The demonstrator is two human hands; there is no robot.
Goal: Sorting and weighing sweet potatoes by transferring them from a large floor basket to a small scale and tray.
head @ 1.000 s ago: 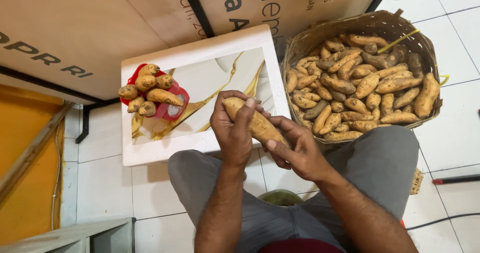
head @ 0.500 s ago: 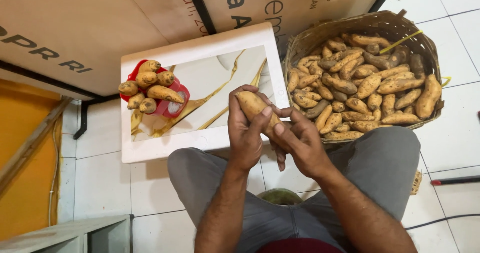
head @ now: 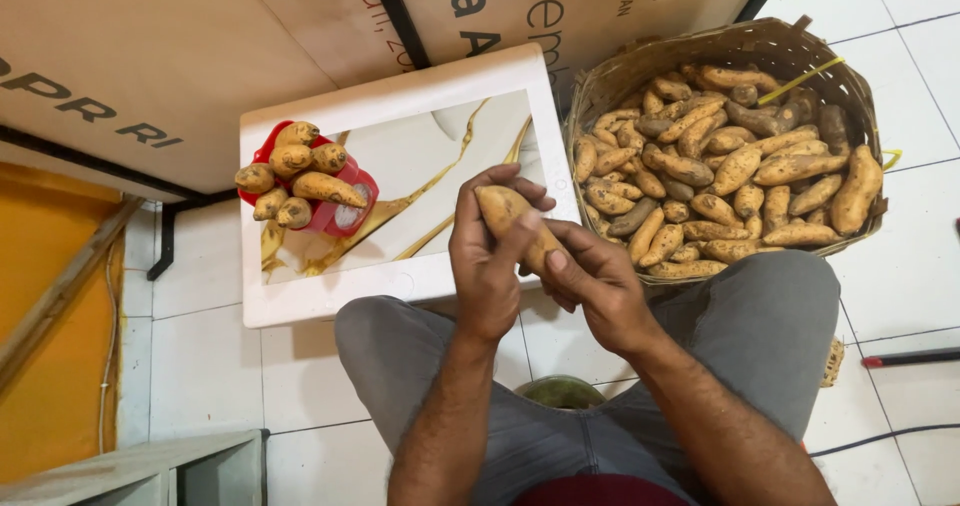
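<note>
Both hands hold one tan sweet potato [head: 505, 216] above my knees. My left hand [head: 488, 266] wraps it from the left, thumb laid across its top. My right hand [head: 590, 286] grips its lower end from the right. To the right a woven basket [head: 600, 91] is full of several sweet potatoes [head: 730, 166]. To the left a red bowl [head: 350, 191] piled with several sweet potatoes [head: 295, 181] stands on a white tray [head: 400, 286] with a gold swirl pattern.
Large cardboard sheets [head: 160, 56] lean behind the tray on a white tiled floor [head: 200, 366]. An orange panel [head: 40, 346] is at the far left, a grey shelf edge [head: 140, 466] at the bottom left. A green object [head: 560, 391] sits between my legs.
The sweet potato has been turned in my hands from lying slanted to more upright, and my left thumb now lies over it. Hands stay in the same place.
</note>
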